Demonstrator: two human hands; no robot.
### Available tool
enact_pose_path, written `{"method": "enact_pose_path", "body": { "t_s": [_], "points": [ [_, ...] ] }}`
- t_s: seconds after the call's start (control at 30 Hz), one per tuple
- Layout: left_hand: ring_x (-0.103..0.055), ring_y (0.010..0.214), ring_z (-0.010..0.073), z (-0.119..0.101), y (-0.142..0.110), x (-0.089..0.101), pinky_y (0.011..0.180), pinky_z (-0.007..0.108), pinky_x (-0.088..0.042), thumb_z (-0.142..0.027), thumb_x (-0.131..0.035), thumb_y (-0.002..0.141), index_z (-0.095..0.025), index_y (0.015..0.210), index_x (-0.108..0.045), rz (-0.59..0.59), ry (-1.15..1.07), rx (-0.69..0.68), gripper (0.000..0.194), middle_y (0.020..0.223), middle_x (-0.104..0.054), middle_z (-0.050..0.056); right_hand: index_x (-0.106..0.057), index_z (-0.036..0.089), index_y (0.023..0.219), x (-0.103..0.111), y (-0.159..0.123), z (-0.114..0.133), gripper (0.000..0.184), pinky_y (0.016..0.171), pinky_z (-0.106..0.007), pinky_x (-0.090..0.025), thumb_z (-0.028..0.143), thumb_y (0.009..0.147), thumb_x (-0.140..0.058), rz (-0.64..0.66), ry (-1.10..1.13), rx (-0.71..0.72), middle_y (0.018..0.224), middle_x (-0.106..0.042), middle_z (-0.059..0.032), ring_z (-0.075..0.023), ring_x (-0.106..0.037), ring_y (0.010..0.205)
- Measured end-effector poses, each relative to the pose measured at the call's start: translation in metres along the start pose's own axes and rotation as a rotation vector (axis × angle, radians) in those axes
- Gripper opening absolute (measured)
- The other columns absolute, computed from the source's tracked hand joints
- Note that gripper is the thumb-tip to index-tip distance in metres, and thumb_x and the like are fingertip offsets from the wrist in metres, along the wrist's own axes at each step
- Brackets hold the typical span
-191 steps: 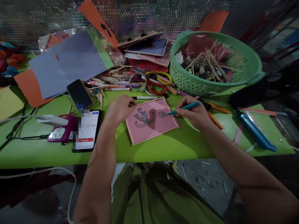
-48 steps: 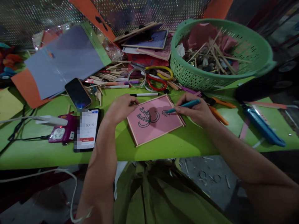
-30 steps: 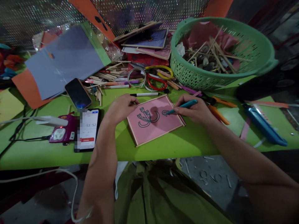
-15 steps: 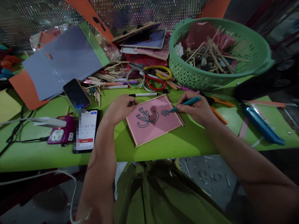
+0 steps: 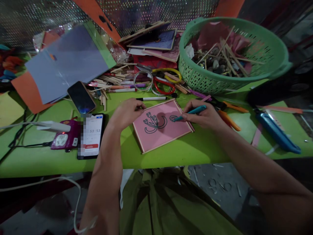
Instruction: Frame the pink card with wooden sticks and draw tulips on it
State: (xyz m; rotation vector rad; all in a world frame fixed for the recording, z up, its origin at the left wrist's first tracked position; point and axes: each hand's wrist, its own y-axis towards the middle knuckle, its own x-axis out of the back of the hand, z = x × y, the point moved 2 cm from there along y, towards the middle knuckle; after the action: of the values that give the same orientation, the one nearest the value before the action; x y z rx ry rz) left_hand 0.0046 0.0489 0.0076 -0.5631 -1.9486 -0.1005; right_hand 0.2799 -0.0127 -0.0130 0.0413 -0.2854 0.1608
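Observation:
A pink board (image 5: 160, 138) with thin wooden strips along its edges lies tilted on the green table. Dark outlines of tulips with curved leaves are drawn on it, and a small rounded figure stands to their right. Between the thumb and fingers of my right hand (image 5: 204, 114) is a teal pen (image 5: 195, 110), its tip at the lower part of that small figure. My left hand (image 5: 128, 112) is curled at the board's upper left edge, thumb and fingers gripping it. A black-and-white marker (image 5: 154, 98) lies just behind the board.
A green basket (image 5: 202, 71) with sticks and stones stands at the back right. Behind the board lie scissors (image 5: 166, 86), a tape roll (image 5: 143, 80) and wooden sticks. Left are two phones (image 5: 81, 97) and a purple power adapter (image 5: 65, 140). Orange-handled pliers (image 5: 230, 120) lie right.
The pen tip has moved slightly down and left along the small figure, which has more lines now. My left hand stays at the board's edge. The view has shifted slightly.

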Motion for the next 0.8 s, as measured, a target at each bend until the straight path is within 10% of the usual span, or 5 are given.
{"method": "enact_pose_path", "body": {
  "t_s": [0.8],
  "points": [
    [-0.071,0.098,0.0231,-0.0001,-0.0020,0.0008,0.094,0.034,-0.053,-0.023,-0.057,0.089,-0.019,0.111,-0.081,-0.005,-0.023,-0.001,0.033,0.109,-0.078,0.008,-0.064,0.023,0.067,0.0042,-0.0016,0.0026,0.036,0.054,-0.031,-0.044,0.048,0.068,-0.091,-0.083,0.085,-0.033,0.063,-0.059,0.0002,-0.0170,-0.056,0.060]
  ]
}}
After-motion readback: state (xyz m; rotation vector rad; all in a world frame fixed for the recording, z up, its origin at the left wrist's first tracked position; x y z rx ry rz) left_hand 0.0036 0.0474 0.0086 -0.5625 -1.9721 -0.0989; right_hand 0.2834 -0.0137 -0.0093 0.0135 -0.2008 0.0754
